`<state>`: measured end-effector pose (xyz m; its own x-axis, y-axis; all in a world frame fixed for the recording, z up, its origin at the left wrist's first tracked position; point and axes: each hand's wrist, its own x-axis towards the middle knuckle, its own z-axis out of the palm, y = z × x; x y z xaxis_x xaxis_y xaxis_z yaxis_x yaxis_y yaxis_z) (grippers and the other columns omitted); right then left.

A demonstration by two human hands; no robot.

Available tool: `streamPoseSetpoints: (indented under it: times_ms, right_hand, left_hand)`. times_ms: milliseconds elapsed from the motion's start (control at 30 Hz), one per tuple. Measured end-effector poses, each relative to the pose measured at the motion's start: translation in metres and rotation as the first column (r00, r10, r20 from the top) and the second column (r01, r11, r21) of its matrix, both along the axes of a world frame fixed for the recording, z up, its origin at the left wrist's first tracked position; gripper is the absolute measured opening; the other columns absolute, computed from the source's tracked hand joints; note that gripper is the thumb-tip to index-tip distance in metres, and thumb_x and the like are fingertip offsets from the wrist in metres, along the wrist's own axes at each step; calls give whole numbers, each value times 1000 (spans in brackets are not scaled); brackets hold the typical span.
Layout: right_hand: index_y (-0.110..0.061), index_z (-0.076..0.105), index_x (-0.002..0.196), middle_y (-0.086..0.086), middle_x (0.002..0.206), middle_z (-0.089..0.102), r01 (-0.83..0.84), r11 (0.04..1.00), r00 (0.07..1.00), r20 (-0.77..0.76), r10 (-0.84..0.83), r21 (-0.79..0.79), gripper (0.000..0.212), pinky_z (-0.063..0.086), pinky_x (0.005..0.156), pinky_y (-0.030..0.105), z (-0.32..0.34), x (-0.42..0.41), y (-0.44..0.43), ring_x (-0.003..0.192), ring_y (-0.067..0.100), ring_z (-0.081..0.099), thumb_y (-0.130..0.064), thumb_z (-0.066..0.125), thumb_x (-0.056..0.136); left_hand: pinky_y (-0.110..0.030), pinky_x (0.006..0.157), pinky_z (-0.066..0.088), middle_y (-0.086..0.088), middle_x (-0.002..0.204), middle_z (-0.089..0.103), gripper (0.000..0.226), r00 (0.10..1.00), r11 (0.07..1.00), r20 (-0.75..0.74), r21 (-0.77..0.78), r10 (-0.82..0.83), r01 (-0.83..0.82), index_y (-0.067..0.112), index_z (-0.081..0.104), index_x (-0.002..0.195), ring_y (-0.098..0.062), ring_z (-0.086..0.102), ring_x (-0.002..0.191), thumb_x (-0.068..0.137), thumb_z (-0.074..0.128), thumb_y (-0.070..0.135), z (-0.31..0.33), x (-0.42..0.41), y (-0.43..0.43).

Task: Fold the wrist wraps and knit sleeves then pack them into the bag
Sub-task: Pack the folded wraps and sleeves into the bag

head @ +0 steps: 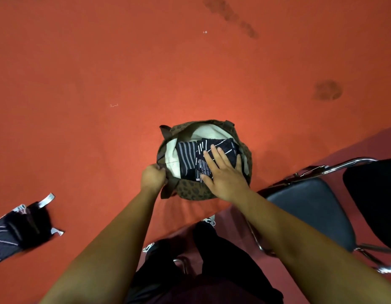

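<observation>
Right hand [223, 175] pressing sleeves [187, 156], chair [310, 207] beside bag [190, 190]

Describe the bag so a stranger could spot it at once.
On the red table, near its front edge, sits a round open bag. Its brown leopard-spotted outside and cream lining set it apart from the dark striped cloths inside.

two hands [153, 176] [225, 174], one bag [190, 191], one chair [310, 205]

Orange-red felt-like tabletop [146, 62], lit brightest mid-frame; dark smudged stains [328, 89] toward far right. Chrome-tube chair with dark padded seat [310, 207] at right, on dull reddish floor [365, 148].
</observation>
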<state>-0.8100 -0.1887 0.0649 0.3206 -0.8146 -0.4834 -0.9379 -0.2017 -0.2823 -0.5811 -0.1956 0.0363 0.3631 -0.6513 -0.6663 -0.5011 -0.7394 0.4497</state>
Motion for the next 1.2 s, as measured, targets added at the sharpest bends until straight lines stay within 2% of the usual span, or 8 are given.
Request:
streamPoseSetpoints:
  times_ms: [133, 267, 400, 567, 700, 867, 1067, 1200]
  right_hand:
    - [-27, -3, 157, -3, 164, -19, 24, 999, 999, -35, -23, 34, 71, -7, 117, 64, 3, 2, -4, 151, 14, -18, -55, 26, 99]
    - [-28, -4, 157, 2, 164, -18, 88, 995, 996, -35, -86, 57, 73, -6, 115, 67, 9, 11, -10, 151, 17, -17, -47, 33, 97]
    - [-58, 1, 148, 7, 161, -27, 71, 995, 997, -40, -68, 76, 57, -11, 111, 71, 8, 23, -12, 149, 24, -24, -52, 32, 101]
    - [-52, 22, 147, 12, 158, -33, 16, 997, 986, -165, -3, 76, 50, -8, 109, 75, 3, 35, -12, 146, 29, -31, -60, 32, 98]
    - [-48, 25, 146, 13, 157, -35, 43, 994, 981, -195, -23, 99, 50, -1, 111, 74, 7, 32, -13, 146, 29, -30, -57, 34, 98]
    - [-46, 26, 146, 15, 156, -36, 65, 988, 976, -216, -34, 138, 50, -7, 113, 70, 12, 41, -8, 146, 32, -30, -54, 37, 98]
    - [-35, 30, 148, 26, 161, -5, 176, 984, 978, -121, -173, 19, 55, -5, 119, 60, 32, 67, -12, 150, 36, -12, -40, 47, 96]
    - [-11, 52, 135, 23, 139, 41, 291, 936, 955, 124, -271, -197, 48, 26, 115, 52, 58, 109, -15, 134, 39, 36, -26, 55, 89]
  left_hand:
    - [-39, 69, 49, -11, 82, 63, 18, 911, 888, -258, -254, 321, -384, 5, 60, 83, -22, 57, 73, 88, 44, 14, 24, 8, 0]
    - [-31, 60, 47, -5, 73, 51, 15, 711, 744, -512, -191, 482, -641, 11, 48, 81, -16, 49, 65, 90, 39, 3, 43, 18, 3]
    - [-25, 49, 44, -2, 74, 58, 12, 744, 803, -517, -168, 422, -572, 14, 51, 102, -12, 53, 56, 96, 43, 9, 46, 23, 1]
    - [-27, 67, 53, -3, 83, 73, 19, 928, 934, -362, -290, 94, -207, 10, 68, 95, -15, 68, 72, 99, 58, 25, 41, 36, -8]
    - [-8, 59, 41, 9, 80, 65, 15, 957, 836, -197, -470, 211, -281, 15, 67, 99, 1, 57, 70, 100, 52, 16, 48, 45, -10]
    - [-17, 54, 41, 4, 75, 63, 19, 957, 872, -203, -405, 207, -275, 11, 67, 94, -7, 54, 64, 100, 53, 22, 43, 52, -3]
    - [-35, 60, 46, -1, 69, 64, 22, 983, 959, -184, -279, 0, -52, 13, 57, 88, -21, 60, 61, 90, 58, 36, 52, 67, -12]
    - [-35, 63, 46, -3, 78, 69, 33, 981, 964, -191, -254, 25, -74, 21, 56, 86, -22, 64, 63, 83, 51, 54, 61, 92, -4]
